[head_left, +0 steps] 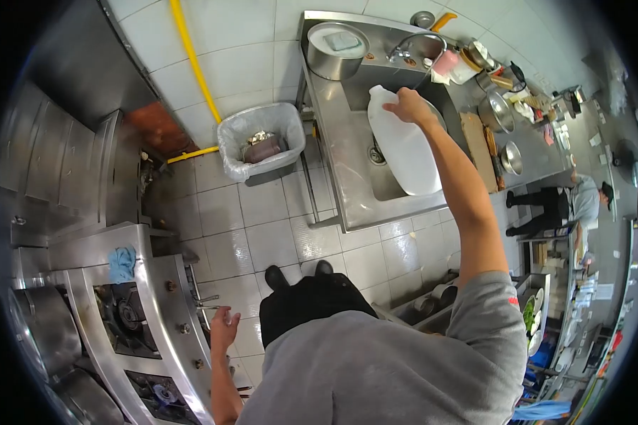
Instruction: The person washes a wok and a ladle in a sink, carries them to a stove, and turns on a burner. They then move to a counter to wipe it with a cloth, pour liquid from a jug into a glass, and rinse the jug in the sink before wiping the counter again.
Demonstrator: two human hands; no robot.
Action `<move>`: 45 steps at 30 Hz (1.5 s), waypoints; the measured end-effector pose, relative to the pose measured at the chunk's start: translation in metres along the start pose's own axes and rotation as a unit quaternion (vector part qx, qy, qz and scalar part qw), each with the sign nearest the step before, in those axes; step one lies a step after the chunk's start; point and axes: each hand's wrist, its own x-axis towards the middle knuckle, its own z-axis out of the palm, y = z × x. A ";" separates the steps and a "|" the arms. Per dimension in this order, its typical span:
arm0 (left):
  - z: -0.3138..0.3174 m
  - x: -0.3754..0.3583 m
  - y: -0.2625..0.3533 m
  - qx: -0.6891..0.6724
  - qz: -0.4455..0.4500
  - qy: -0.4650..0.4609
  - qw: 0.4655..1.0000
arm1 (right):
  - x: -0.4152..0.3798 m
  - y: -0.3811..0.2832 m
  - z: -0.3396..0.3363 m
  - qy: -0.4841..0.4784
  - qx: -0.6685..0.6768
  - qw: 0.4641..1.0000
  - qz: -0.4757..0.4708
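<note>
My right hand is closed on the upper part of a large white plastic jug-like container with a narrow neck, tilted over the sink. Its exact kind is hard to tell. A curved faucet rises behind my right hand. Down at my side, my left hand hangs with loosely bent fingers apart and nothing visible in it. Nearest to it is the front of the steel stove, with its knobs and burners.
A large steel pot stands at the sink's back left corner. On the floor is a lined trash bin. Steel bowls and a cardboard piece lie right of the sink. A blue cloth rests on the stove. Another person stands far right.
</note>
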 end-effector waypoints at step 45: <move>0.227 -0.068 0.238 -0.058 -0.026 0.165 0.984 | 0.221 0.228 -0.173 0.168 -0.533 0.813 -0.164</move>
